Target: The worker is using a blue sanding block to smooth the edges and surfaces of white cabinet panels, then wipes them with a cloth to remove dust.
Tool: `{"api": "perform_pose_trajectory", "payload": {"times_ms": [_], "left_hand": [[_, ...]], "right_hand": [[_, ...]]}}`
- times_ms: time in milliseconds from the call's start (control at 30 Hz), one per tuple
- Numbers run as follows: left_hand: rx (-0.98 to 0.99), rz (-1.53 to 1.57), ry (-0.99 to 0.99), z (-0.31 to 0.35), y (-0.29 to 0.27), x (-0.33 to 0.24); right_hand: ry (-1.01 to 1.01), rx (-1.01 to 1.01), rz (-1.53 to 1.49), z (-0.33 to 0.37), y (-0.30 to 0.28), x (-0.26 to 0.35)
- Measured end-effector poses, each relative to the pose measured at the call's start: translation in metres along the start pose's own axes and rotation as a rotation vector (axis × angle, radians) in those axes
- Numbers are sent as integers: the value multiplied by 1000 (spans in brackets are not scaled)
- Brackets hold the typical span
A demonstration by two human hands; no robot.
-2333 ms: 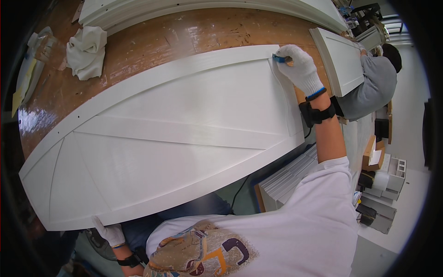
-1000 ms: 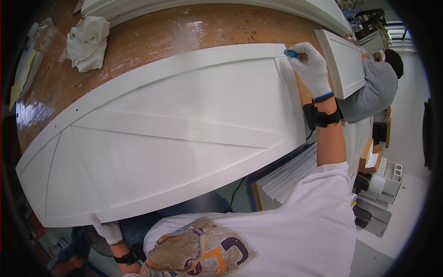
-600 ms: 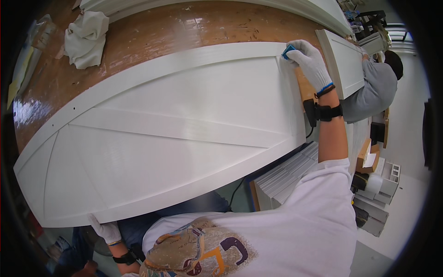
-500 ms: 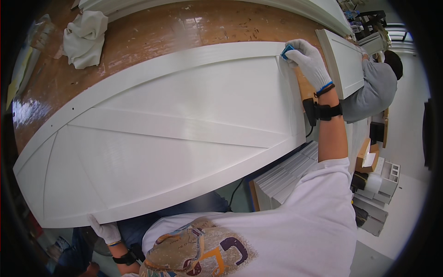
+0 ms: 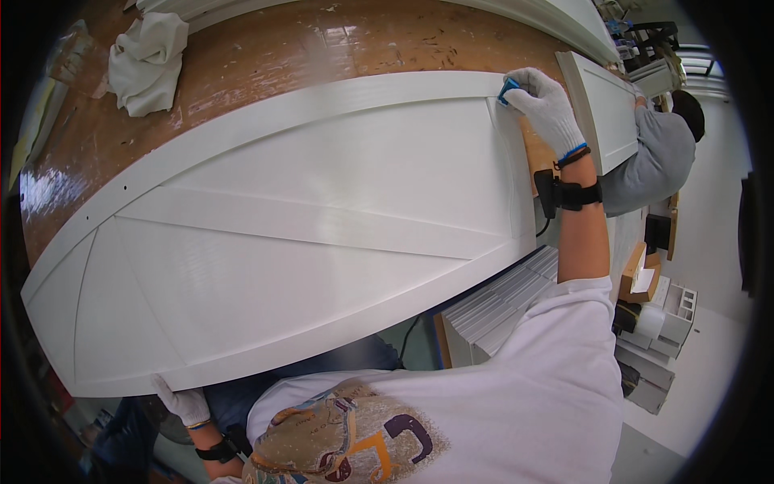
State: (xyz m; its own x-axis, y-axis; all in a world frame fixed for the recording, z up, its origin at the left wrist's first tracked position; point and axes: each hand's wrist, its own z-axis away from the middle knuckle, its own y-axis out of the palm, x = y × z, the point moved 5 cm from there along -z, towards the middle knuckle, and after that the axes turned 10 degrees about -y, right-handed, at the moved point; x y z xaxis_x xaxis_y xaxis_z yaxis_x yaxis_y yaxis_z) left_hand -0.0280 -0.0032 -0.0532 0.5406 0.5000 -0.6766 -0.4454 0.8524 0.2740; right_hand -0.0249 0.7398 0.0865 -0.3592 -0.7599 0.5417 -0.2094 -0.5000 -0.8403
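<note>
As a white barn-style door panel (image 5: 322, 169) lay on a scuffed brown worktable (image 5: 379, 40), a worker's gloved right hand (image 5: 542, 105) pinched a small blue block (image 5: 508, 90) between thumb and fingers at the panel's far right corner. The gloved left hand (image 5: 185, 403) touched the near edge toward the left end, one digit over the top; whether its partly hidden fingers were closed beneath could not be told.
</note>
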Motion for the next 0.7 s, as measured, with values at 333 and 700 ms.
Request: {"api": "perform_pose_trajectory", "payload": {"times_ms": [333, 700], "left_hand": [[295, -34, 11, -9, -13, 1], [256, -29, -11, -2, -4, 1]], "right_hand": [[39, 0, -19, 1, 0, 5], [31, -19, -89, 2, 5, 17]]}}
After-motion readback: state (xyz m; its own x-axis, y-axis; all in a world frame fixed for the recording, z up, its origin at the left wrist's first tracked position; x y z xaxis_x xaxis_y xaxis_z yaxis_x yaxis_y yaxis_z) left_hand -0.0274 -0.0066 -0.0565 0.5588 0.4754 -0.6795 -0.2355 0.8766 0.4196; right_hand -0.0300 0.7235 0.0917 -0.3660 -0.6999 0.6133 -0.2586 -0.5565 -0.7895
